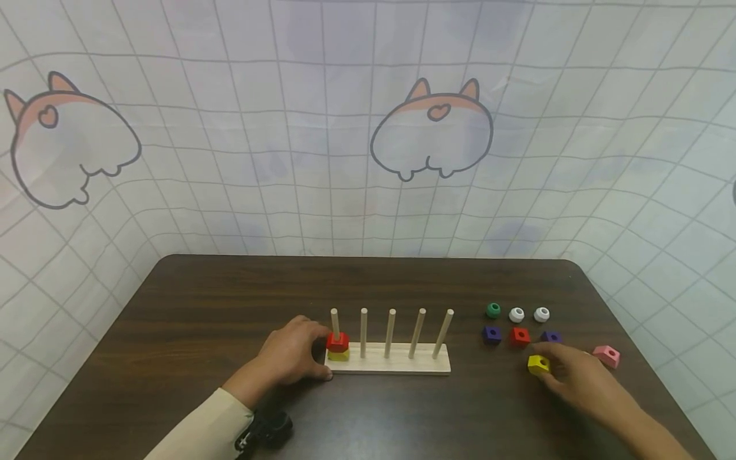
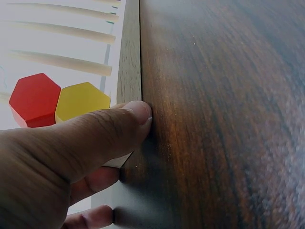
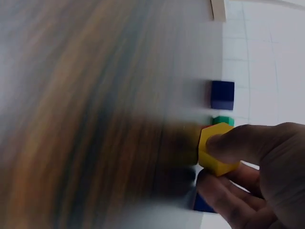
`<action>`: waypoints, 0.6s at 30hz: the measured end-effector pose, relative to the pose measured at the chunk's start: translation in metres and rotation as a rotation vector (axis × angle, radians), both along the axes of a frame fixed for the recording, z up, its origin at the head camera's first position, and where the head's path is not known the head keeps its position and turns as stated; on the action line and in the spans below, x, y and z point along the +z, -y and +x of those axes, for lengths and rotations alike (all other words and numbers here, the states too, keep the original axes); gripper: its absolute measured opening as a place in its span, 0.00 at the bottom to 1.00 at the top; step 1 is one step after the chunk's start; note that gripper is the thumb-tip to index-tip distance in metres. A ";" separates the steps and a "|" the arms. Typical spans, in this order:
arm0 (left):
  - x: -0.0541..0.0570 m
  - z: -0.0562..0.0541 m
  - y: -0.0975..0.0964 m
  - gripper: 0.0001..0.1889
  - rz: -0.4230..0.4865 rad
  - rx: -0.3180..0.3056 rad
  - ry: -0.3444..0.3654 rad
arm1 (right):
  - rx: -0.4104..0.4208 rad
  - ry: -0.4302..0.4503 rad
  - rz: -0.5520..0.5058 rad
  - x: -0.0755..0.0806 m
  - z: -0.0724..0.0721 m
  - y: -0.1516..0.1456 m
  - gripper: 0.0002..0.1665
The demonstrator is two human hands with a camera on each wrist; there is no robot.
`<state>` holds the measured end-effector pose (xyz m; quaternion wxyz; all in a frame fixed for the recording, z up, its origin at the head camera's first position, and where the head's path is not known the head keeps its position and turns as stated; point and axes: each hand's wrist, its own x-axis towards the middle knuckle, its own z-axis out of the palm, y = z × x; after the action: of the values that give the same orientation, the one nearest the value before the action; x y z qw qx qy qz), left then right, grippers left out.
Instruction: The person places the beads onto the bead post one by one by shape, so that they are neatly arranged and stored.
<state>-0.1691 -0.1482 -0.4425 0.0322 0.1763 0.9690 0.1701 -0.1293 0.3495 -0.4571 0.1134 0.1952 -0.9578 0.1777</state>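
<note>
My left hand (image 1: 294,351) grips the left end of a wooden peg rack (image 1: 397,365), its thumb against the front edge in the left wrist view. The rack has several upright pegs. On the leftmost peg, a red hexagonal bead (image 1: 338,342) sits on top of a yellow hexagonal bead (image 2: 82,102); the other pegs are bare. Over on the right, my right hand (image 1: 583,377) pinches another yellow hexagonal bead (image 3: 220,149) between thumb and fingers, close over the dark table (image 1: 402,421).
Behind the right hand lie purple cube beads (image 1: 492,335), a red cube bead (image 1: 520,337), a green round bead (image 1: 493,310) and white round beads (image 1: 516,315). A pink bead (image 1: 607,356) lies near the table's right edge. A patterned curtain (image 1: 345,211) hangs behind the table.
</note>
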 end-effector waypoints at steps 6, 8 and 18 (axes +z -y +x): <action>0.000 0.000 0.000 0.31 -0.003 -0.001 0.006 | -0.064 0.136 -0.030 0.008 -0.002 0.022 0.27; 0.000 -0.001 0.000 0.31 -0.005 0.000 0.008 | -0.065 0.148 -0.053 0.010 -0.003 0.029 0.27; -0.001 -0.002 0.000 0.31 -0.008 -0.003 0.005 | -0.004 0.074 -0.165 0.028 -0.010 0.064 0.29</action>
<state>-0.1708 -0.1481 -0.4437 0.0357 0.1771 0.9694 0.1664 -0.1388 0.2858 -0.4296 0.0937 0.1767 -0.9439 0.2629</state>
